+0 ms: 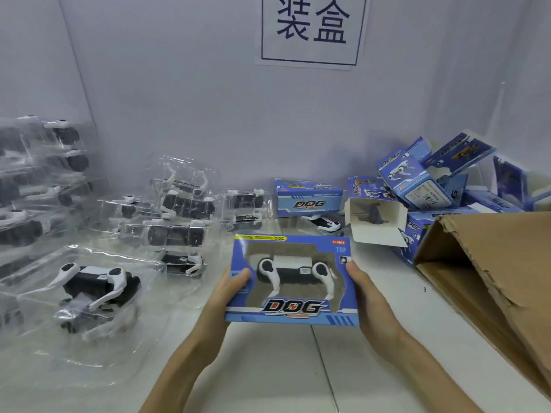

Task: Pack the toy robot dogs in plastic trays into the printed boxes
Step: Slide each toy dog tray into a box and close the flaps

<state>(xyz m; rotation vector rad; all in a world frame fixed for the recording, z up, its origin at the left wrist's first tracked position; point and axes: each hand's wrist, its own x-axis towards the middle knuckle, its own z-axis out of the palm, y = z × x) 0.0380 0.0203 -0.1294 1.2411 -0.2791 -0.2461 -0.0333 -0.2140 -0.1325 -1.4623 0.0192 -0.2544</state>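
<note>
The printed box [293, 281] is being held above the table [268, 368], just in front of the person, with its windowed face turning up toward the camera and its long axis running left to right; the "DOG" lettering is reading upright to the person; through the window the toy robot dog [293, 272] is lying along the same axis, back toward the far edge and legs pointing toward the person, though which end is the head I cannot tell; the left hand [229, 290] is gripping the box's left short end and the right hand [362, 290] its right short end, each with the thumb lying over the front face and the other fingers hidden behind; the box appears packed, so setting it aside is likely coming next; the brown carton [492, 263] is lying open to the right, nearer the right hand, beside the pile of boxes [417, 180]; the trayed dogs [98, 287] are waiting well off to the left.
</note>
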